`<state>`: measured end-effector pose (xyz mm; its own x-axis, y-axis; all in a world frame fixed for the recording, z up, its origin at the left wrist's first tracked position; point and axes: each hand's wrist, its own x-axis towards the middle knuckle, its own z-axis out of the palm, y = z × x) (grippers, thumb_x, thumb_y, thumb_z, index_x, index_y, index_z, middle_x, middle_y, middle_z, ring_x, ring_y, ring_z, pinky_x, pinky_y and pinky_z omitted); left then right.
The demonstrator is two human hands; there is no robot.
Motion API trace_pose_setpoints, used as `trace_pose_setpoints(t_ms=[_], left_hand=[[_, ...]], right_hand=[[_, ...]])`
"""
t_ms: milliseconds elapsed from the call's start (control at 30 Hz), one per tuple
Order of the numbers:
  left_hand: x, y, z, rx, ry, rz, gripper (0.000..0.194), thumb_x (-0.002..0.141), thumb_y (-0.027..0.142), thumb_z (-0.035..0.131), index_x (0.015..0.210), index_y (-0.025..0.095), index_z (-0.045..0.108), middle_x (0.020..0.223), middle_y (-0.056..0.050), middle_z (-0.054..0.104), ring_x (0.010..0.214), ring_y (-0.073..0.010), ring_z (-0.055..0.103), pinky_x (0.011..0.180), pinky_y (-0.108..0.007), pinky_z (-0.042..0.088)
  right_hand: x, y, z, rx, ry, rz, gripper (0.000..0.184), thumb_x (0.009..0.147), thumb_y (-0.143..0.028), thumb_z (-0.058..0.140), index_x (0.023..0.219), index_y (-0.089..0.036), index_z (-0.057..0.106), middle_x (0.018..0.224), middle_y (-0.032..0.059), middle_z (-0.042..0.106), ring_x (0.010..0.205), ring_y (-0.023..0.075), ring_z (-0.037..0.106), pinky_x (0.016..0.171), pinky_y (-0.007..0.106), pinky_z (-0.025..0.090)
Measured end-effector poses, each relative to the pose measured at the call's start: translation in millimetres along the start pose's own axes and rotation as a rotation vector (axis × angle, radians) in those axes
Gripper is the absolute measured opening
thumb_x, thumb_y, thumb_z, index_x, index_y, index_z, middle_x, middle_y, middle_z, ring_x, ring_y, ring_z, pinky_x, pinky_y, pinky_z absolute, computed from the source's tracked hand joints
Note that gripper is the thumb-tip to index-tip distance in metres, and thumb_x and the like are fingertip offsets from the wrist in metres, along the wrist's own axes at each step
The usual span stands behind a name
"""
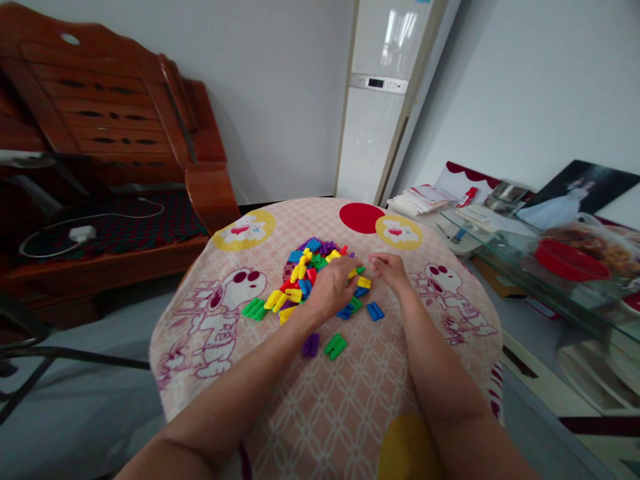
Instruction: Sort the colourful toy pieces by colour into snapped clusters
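Note:
A heap of plastic building blocks [299,272] in yellow, blue, green, red and purple lies on the round table. My left hand [333,287] is over the right side of the heap, fingers curled, with a small yellow and green block [357,271] at its fingertips. Just to the right, my right hand [391,269] has its fingers bent together towards the left hand; anything inside them is hidden. Closer to me lie a loose green block [335,347] and a purple block [311,345]. A blue block [375,311] sits below my right hand, and green blocks [255,309] lie at the left.
A patterned cloth [345,407] covers the table. On the right stands a glass-topped table [540,267] with papers, a red bowl [570,260] and a photo [580,193]. A wooden bench [125,260] is at the left, a tall white cabinet-like unit [373,133] behind.

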<state>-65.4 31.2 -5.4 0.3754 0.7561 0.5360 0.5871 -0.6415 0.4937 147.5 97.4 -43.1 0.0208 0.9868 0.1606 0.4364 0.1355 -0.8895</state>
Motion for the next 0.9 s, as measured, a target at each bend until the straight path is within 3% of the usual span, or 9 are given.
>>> trace_pose_setpoints(t_ms=[67, 133, 300, 367, 533, 767, 900], left_hand=[[-7.7, 28.3, 20.8, -0.071, -0.124, 0.094, 0.017, 0.091, 0.021, 0.052, 0.096, 0.018, 0.068, 0.098, -0.007, 0.072, 0.092, -0.0189, 0.066, 0.084, -0.031, 0.052], [-16.3, 45.5, 36.9, -0.071, -0.202, 0.151, 0.016, 0.092, 0.024, 0.052, 0.087, 0.018, 0.066, 0.089, -0.005, 0.071, 0.082, -0.0174, 0.065, 0.076, -0.029, 0.05], [-28.8, 41.9, 50.3, 0.016, -0.343, 0.11, 0.019, 0.095, 0.026, 0.052, 0.084, 0.017, 0.065, 0.082, -0.004, 0.07, 0.072, -0.0157, 0.061, 0.068, -0.026, 0.045], [-30.0, 36.1, 50.9, 0.064, -0.42, 0.133, 0.016, 0.093, 0.024, 0.054, 0.086, 0.017, 0.065, 0.085, -0.005, 0.07, 0.075, -0.0163, 0.062, 0.068, -0.026, 0.045], [-30.7, 29.4, 51.8, 0.173, -0.513, 0.259, 0.017, 0.093, 0.014, 0.049, 0.093, 0.017, 0.066, 0.093, -0.008, 0.068, 0.086, -0.0193, 0.064, 0.073, -0.029, 0.047], [-22.4, -0.6, 33.3, 0.21, -0.391, 0.104, 0.019, 0.086, 0.008, 0.05, 0.09, 0.017, 0.067, 0.093, -0.008, 0.068, 0.092, -0.0201, 0.063, 0.078, -0.028, 0.047], [-22.5, -2.9, 29.6, 0.145, -0.312, 0.058, 0.015, 0.088, 0.013, 0.052, 0.088, 0.018, 0.066, 0.092, -0.007, 0.068, 0.091, -0.0192, 0.063, 0.077, -0.027, 0.047]], right_hand=[[-1.2, 1.9, -1.8, -0.014, -0.046, 0.095, 0.033, 0.081, -0.037, 0.06, 0.101, -0.015, 0.074, 0.084, 0.0046, 0.077, 0.062, 0.0181, 0.067, 0.053, 0.027, 0.053], [-4.3, 0.2, 0.8, 0.049, -0.112, 0.167, 0.03, 0.082, -0.033, 0.059, 0.102, -0.015, 0.073, 0.078, 0.0028, 0.075, 0.053, 0.015, 0.064, 0.045, 0.024, 0.049], [-12.9, -12.4, 11.8, 0.316, -0.354, 0.211, 0.024, 0.085, -0.03, 0.063, 0.102, -0.014, 0.07, 0.073, 0.004, 0.073, 0.058, 0.0154, 0.069, 0.053, 0.025, 0.057], [-12.7, -15.1, 13.0, 0.335, -0.316, 0.201, 0.022, 0.085, -0.029, 0.065, 0.1, -0.014, 0.069, 0.073, 0.0046, 0.073, 0.056, 0.0149, 0.069, 0.051, 0.024, 0.057], [-8.2, -9.1, 7.9, 0.347, -0.053, 0.173, 0.016, 0.085, -0.027, 0.063, 0.092, -0.014, 0.068, 0.068, 0.0036, 0.072, 0.049, 0.0122, 0.065, 0.043, 0.02, 0.052], [-9.3, 2.0, 6.9, 0.344, -0.001, 0.226, 0.017, 0.08, -0.029, 0.065, 0.088, -0.014, 0.068, 0.065, 0.0037, 0.071, 0.046, 0.0136, 0.063, 0.042, 0.022, 0.051], [-6.4, 7.1, 12.4, 0.185, 0.077, 0.087, 0.025, 0.081, -0.032, 0.062, 0.097, -0.015, 0.072, 0.079, 0.0062, 0.075, 0.062, 0.0177, 0.069, 0.054, 0.027, 0.057]])
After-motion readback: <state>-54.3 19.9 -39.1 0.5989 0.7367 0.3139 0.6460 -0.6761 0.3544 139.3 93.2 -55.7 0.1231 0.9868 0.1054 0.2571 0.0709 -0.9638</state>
